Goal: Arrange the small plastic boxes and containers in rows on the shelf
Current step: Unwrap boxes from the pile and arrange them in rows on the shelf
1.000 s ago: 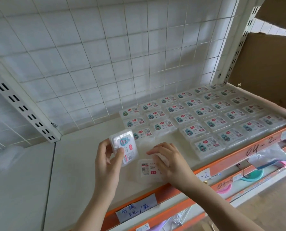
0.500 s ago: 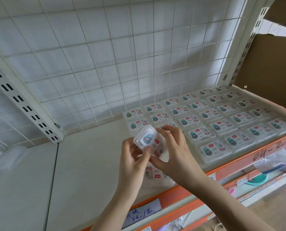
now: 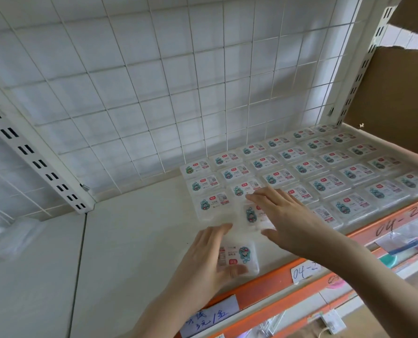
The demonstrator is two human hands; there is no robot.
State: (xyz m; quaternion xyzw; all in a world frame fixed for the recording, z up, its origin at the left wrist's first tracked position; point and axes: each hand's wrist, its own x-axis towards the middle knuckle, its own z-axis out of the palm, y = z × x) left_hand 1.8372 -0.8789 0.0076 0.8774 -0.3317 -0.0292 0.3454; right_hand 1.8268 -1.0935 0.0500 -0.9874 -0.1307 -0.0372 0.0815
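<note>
A white shelf (image 3: 134, 252) with an orange front rail (image 3: 271, 281) is seen from above, backed by a white wire grid panel (image 3: 154, 93). Small clear plastic boxes with a cartoon label are laid flat in rows (image 3: 325, 172) across the right part of the shelf, running from the grid panel toward the orange rail.

At the left end of those rows, the right hand (image 3: 293, 220) is laid over one box (image 3: 252, 215) with fingers straight and spread; its grip is wide and nothing is clasped, the box being only touched from above. This box lies turned a little out of line with the rows, just in front of the third row.

Nearer the orange rail, a second box (image 3: 239, 257) lies flat with its label upside down to the viewer. It is held by the left hand (image 3: 203, 259), the fingers along its left side and the thumb curled at its near edge; the grip is narrow, closed on that box.

Handwritten paper tags (image 3: 210, 318) are stuck to the rail. A brown cardboard carton (image 3: 393, 93) stands at the right end of the shelf.
</note>
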